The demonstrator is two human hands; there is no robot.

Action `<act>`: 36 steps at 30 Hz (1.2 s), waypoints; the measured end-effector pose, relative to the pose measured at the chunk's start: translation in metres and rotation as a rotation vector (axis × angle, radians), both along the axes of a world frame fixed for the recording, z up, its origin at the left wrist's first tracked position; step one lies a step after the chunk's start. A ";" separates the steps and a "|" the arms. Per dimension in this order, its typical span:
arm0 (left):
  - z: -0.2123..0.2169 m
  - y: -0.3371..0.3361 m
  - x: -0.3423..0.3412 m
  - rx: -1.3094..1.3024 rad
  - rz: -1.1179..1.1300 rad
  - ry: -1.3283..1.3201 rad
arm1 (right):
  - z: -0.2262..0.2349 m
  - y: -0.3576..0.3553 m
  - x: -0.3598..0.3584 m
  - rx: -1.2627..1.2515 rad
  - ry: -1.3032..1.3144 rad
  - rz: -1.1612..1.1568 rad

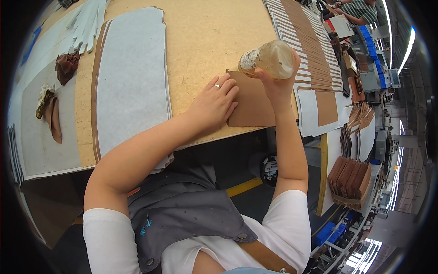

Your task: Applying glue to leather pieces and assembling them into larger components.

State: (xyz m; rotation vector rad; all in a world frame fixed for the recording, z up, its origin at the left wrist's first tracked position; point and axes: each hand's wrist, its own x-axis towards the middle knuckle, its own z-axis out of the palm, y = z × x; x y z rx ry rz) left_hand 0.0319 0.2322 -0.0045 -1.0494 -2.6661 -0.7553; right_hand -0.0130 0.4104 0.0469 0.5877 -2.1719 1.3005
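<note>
On the worktable (210, 32), near its front edge, lies a flat brown panel (251, 102), leather-like in look. My left hand (215, 101), with a ring on one finger, rests flat over the panel's left edge with its fingers stretched out. My right hand (279, 86) is wrapped round a cloudy, stained plastic bottle (269, 60). The bottle is tilted above the panel, its base toward the upper right and its smeared end toward the left. Whether anything comes out of it I cannot see. Its mouth is hidden.
Left of my hands lies a stack of pale sheets with brown edges (134, 73). A crumpled brown cloth (67, 66) and a stained rag (51, 107) lie farther left. Overlapping brown-and-white pieces (315, 50) run along the right. A brown bundle (349, 182) stands beyond. Another person (360, 11) is at the far right.
</note>
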 end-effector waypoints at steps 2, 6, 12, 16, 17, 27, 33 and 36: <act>0.000 0.000 0.000 0.006 0.003 0.002 | 0.001 -0.002 0.000 0.036 0.017 0.011; 0.003 -0.001 0.001 0.012 0.001 -0.011 | 0.000 -0.002 0.001 0.061 0.022 0.006; 0.003 -0.001 0.002 0.039 0.026 -0.032 | 0.000 0.005 0.001 0.103 0.057 -0.014; 0.002 -0.002 0.002 0.035 0.033 -0.026 | -0.001 0.012 0.002 0.109 0.058 -0.051; 0.001 -0.001 0.002 0.036 0.033 -0.026 | 0.000 0.015 0.003 0.091 0.043 -0.062; 0.001 -0.001 0.002 0.027 0.031 -0.026 | 0.000 0.034 0.006 0.067 0.033 -0.129; 0.000 -0.001 0.001 0.031 0.031 -0.034 | -0.001 0.050 0.007 0.066 0.044 -0.173; 0.000 0.000 0.001 0.034 0.030 -0.045 | -0.003 0.060 0.009 -0.011 -0.026 -0.196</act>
